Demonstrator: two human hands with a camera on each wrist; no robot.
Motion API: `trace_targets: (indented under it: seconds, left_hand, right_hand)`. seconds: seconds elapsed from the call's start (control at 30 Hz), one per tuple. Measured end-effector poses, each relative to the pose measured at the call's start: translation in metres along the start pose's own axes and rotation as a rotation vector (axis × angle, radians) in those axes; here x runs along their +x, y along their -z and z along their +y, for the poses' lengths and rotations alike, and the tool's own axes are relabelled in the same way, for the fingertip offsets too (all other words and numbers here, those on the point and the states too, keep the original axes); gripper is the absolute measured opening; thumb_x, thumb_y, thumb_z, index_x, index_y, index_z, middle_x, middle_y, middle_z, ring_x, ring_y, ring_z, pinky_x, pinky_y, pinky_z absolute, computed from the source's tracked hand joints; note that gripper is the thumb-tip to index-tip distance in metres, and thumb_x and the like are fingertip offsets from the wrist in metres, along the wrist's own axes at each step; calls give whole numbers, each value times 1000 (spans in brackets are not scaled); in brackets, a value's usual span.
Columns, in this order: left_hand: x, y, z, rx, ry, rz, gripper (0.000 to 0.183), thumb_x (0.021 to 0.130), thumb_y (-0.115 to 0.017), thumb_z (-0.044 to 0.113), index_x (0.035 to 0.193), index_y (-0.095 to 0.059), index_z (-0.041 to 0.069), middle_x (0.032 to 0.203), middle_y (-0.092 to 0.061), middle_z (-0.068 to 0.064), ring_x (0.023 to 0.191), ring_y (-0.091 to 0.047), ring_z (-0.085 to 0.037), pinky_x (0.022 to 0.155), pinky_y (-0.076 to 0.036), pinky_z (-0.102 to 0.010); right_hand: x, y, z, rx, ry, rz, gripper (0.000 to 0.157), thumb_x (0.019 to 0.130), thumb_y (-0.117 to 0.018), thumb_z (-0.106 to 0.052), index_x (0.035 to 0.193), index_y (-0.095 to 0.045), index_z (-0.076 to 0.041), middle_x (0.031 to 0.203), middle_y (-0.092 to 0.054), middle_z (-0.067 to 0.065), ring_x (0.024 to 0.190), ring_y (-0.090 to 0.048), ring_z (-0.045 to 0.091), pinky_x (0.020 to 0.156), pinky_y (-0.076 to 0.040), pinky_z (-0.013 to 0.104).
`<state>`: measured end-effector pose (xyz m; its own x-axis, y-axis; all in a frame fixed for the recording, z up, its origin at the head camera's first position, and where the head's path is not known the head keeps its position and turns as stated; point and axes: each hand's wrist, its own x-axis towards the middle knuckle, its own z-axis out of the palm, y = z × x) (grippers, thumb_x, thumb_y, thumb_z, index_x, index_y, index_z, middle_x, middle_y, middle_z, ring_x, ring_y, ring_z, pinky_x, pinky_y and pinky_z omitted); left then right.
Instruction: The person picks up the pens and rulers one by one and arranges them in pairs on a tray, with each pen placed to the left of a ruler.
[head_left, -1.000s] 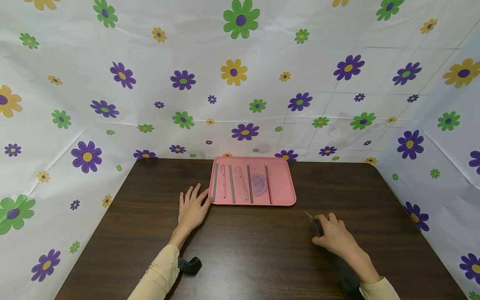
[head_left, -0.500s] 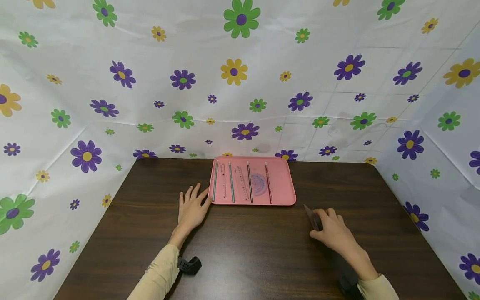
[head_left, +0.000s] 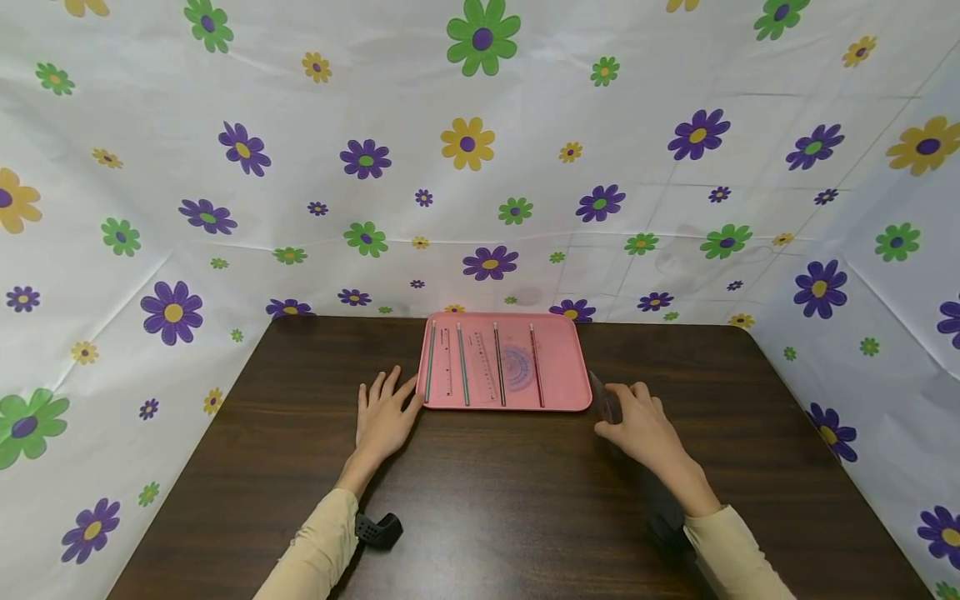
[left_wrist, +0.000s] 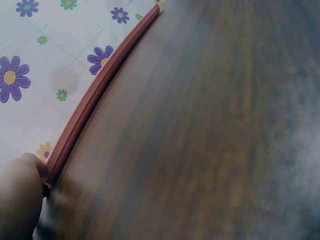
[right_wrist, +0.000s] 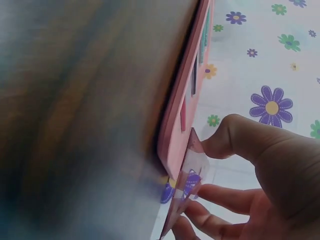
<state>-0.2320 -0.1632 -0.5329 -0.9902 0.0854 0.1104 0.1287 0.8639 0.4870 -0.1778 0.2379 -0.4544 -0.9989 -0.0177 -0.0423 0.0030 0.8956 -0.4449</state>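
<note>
A pink tray [head_left: 562, 367] sits at the back of the table. On it lie two clear rulers [head_left: 447, 362], a clear protractor [head_left: 517, 369] and several pencils, among them a green pencil [head_left: 463, 364] and a red pencil [head_left: 537, 367]. My left hand [head_left: 384, 425] rests with spread fingers on the table, its thumb at the tray's front left corner. Thumb and fingers of my right hand [head_left: 645, 425] pinch a clear triangular set square [right_wrist: 194, 162], tilted on edge just beside the tray's right end. In the left wrist view only part of the left hand [left_wrist: 20, 197] shows.
The dark wooden table [head_left: 480, 500] runs toward me in front of the tray. Behind it and at both sides hangs a white cloth [head_left: 420, 83] with printed flowers. A black wrist device [head_left: 379, 531] sits at the left sleeve.
My right hand has moved forward and to the left with the set square, closer to the tray's right side. The left hand and the tray have stayed in place.
</note>
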Motion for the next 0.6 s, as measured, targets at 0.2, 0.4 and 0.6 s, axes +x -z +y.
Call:
trace_targets:
  seconds: [0.2,0.4,0.6]
  left_hand:
    - [-1,0,0,7,10,-9,54,104,-38,52,149,-48,24,165,-25,-9,153,-12,-35,121,5,-60]
    - [-1,2,1,0,16,-17,52,105,-39,50,150,-47,25,165,-25,-9,153,-12,-35,121,5,-60]
    - [0,2,1,-4,9,-9,52,104,-39,50,149,-48,24,164,-26,-10,153,-12,-36,121,5,-61]
  right_hand:
    - [24,-1,-10,17,13,26,71,84,-71,-32,143,-47,1,128,-44,29,107,-46,44,75,-50,54]
    - [44,-2,-16,27,32,45,69,85,-71,-32,142,-48,1,128,-46,28,107,-47,44,76,-50,57]
    - [61,-6,-25,47,39,50,68,85,-69,-30,142,-48,0,127,-46,26,108,-47,44,81,-51,60]
